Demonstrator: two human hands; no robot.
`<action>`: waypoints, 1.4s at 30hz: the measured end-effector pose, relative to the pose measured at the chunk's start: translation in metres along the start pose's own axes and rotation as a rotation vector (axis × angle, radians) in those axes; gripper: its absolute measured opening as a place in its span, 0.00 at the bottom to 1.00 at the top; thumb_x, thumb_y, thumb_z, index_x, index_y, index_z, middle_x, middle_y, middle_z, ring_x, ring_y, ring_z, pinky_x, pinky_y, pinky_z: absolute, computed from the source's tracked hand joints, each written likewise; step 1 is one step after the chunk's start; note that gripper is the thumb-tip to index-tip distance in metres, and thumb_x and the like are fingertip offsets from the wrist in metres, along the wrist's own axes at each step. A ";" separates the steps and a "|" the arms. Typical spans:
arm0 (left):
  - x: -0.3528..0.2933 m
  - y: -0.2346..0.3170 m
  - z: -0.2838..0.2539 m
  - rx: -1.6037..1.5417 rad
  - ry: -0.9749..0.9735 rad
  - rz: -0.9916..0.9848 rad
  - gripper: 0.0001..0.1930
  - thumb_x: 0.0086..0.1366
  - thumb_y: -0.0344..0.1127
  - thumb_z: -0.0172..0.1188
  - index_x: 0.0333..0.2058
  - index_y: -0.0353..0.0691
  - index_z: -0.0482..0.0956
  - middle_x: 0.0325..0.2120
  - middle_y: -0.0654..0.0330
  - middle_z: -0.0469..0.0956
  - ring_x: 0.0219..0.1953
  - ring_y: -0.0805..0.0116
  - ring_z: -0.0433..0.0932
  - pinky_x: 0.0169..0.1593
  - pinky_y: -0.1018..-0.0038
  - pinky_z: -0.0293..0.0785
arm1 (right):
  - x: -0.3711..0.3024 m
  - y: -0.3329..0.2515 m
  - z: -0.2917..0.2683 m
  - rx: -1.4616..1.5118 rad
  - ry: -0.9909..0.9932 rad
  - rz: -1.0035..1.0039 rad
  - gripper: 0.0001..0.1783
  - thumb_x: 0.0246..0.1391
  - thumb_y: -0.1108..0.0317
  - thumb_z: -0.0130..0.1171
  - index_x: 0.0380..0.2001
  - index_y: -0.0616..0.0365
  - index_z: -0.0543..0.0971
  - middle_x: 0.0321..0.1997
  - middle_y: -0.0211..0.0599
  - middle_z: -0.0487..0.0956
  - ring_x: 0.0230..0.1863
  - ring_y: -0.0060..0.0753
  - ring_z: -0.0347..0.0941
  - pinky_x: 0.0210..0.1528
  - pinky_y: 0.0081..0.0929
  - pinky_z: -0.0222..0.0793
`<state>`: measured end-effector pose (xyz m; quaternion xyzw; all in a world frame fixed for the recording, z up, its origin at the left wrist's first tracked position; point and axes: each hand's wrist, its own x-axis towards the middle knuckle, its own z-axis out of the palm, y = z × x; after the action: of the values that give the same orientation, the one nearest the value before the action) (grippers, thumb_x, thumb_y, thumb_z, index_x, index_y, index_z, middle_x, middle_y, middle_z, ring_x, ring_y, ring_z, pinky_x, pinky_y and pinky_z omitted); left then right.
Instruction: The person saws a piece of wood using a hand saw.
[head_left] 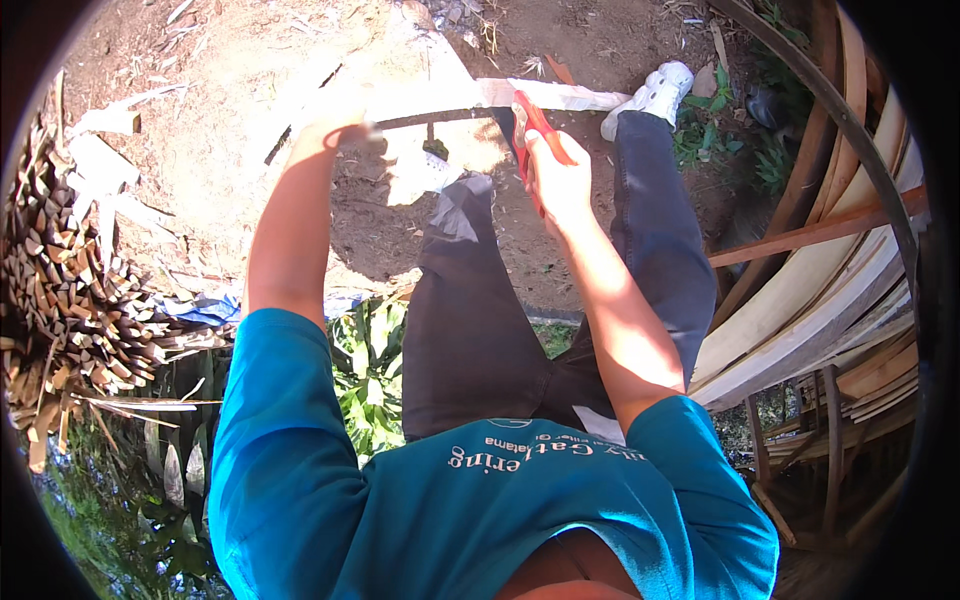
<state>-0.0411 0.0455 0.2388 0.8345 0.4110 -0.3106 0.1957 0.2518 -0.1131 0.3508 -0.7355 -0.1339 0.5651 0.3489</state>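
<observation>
A pale strip of wood [570, 96] runs crosswise in front of me, above the ground. My left hand [345, 125] is at its left part, in glaring sun; its fingers are washed out, so their grip cannot be told. My right hand [560, 180] is closed round a red-handled hand tool [522, 125], held up against the strip right of its middle. The tool's working end is unclear, and I cannot tell its exact kind.
Stacked split wood pieces [70, 320] rise at the left. Long curved wooden slats [810, 300] lean at the right, with a reddish bar [815, 240] across them. Wood scraps [105, 170] litter the dirt. My white shoe [660, 95] is beside the strip's right end.
</observation>
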 end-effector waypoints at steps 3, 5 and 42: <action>-0.001 -0.003 0.002 0.006 0.003 -0.005 0.17 0.61 0.44 0.60 0.46 0.45 0.85 0.40 0.50 0.85 0.45 0.52 0.83 0.51 0.58 0.79 | -0.020 -0.004 -0.012 -0.009 -0.008 -0.010 0.11 0.67 0.66 0.59 0.31 0.58 0.76 0.15 0.24 0.70 0.14 0.14 0.63 0.17 0.19 0.59; -0.011 -0.008 0.002 0.010 -0.005 -0.038 0.17 0.61 0.44 0.61 0.46 0.45 0.85 0.40 0.50 0.85 0.46 0.52 0.82 0.51 0.58 0.79 | -0.071 -0.020 -0.039 0.007 -0.063 0.003 0.09 0.68 0.68 0.58 0.33 0.60 0.75 0.15 0.25 0.70 0.13 0.14 0.62 0.17 0.19 0.59; 0.001 -0.012 -0.014 0.016 0.020 -0.050 0.22 0.58 0.41 0.63 0.52 0.46 0.82 0.44 0.49 0.83 0.52 0.49 0.79 0.55 0.57 0.77 | -0.076 -0.037 -0.043 0.041 -0.035 0.002 0.11 0.68 0.69 0.57 0.28 0.58 0.76 0.16 0.24 0.73 0.15 0.13 0.66 0.17 0.16 0.59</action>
<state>-0.0452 0.0609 0.2473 0.8283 0.4313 -0.3104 0.1773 0.2747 -0.1469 0.4362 -0.7182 -0.1278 0.5810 0.3609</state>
